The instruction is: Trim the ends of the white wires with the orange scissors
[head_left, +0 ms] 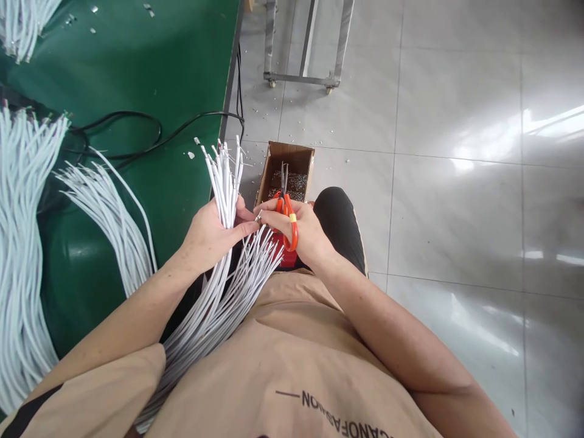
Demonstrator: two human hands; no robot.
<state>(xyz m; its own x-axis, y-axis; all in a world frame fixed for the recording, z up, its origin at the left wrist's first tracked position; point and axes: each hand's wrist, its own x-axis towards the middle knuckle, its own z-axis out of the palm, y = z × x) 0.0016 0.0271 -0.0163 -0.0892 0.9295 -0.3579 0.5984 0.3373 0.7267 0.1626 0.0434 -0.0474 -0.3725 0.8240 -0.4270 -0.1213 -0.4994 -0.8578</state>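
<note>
Head view shows shirt lettering (337, 415) "FASHION", left grip (208, 236) clasping cables (222, 188), right grip (306, 232) holding scissors (293, 233).

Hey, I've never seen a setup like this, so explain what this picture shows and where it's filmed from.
There's no machine: these are a person's two bare hands, seen from a camera worn on the head, looking forward and down. The left hand grips a bundle of white cables; the right hand holds orange-handled scissors. More white cables and a black cord lie on the green table. A cardboard box holding small scraps sits beyond the hands.
</note>
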